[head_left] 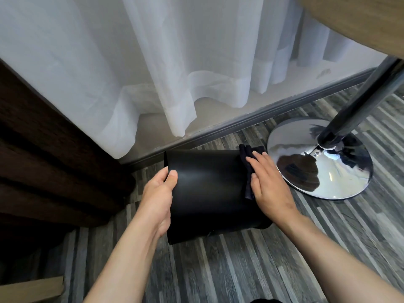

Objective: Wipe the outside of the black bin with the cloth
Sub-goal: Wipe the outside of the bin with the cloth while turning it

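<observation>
The black bin [207,189] lies tipped on its side above the floor, its rim to the left. My left hand [158,197] grips that rim, thumb on the outer wall and fingers hidden inside. My right hand [269,184] lies flat on the bin's right part near its base and presses a dark cloth [248,165] against the outer wall. The cloth pokes out above and below my fingers; the part under my palm is hidden.
A chrome table base [341,180] with a dark pole [360,101] stands just right of the bin, under a wooden tabletop [360,20]. White sheer curtains [153,62] hang behind, a dark brown drape [43,160] at left. Grey striped floor [240,270] lies below.
</observation>
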